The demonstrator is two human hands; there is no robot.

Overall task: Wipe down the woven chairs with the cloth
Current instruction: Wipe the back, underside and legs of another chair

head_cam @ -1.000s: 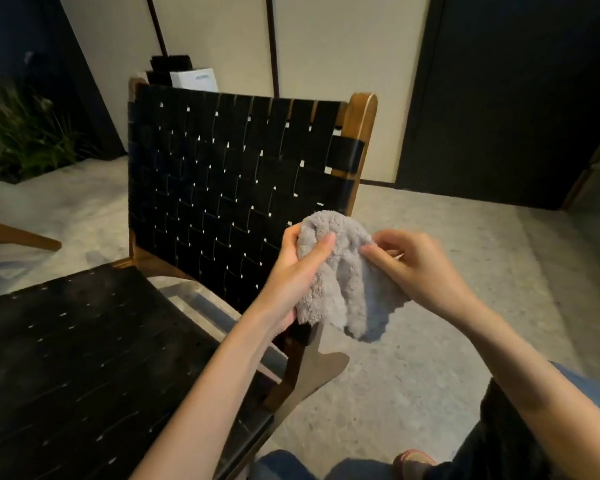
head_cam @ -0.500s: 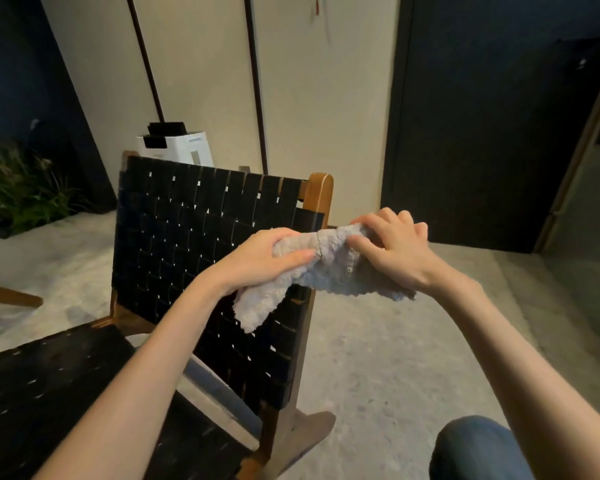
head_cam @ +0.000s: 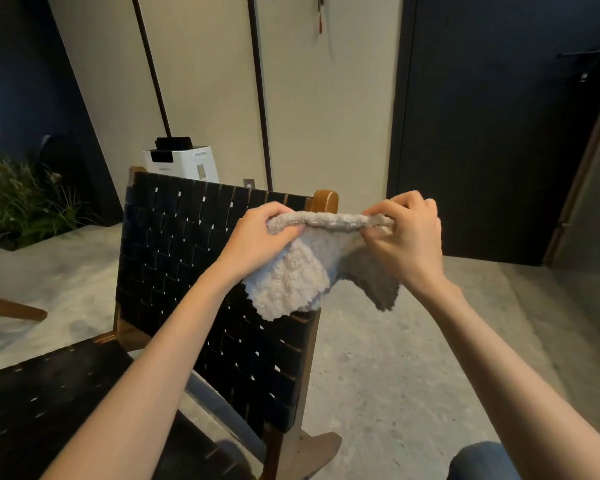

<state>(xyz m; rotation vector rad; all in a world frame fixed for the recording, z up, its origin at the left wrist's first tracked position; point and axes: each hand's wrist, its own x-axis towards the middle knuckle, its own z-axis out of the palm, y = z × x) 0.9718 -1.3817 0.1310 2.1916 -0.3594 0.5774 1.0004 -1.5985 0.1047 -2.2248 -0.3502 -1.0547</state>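
A fluffy grey cloth (head_cam: 291, 282) hangs stretched between both hands in front of the chair's right back post. My left hand (head_cam: 257, 237) grips its left top edge and my right hand (head_cam: 407, 233) pinches its right top edge. Behind the cloth stands a woven chair (head_cam: 187, 258) with black straps on a brown wooden frame; its backrest is upright in the centre and its seat (head_cam: 42, 403) fills the lower left. The cloth's lower flap overlaps the backrest's right side.
A white appliance (head_cam: 182, 162) stands behind the chair against a beige wall. Plants (head_cam: 18, 202) grow at the left. A wooden leg (head_cam: 11, 308) of other furniture shows at the left edge. Dark door panels (head_cam: 492, 133) at the right. Concrete floor (head_cam: 395, 358) lies right of the chair.
Both hands have lifted the cloth higher and pulled it wider apart, from a bunched wad to a stretched top edge. The view has tilted up, showing more wall.
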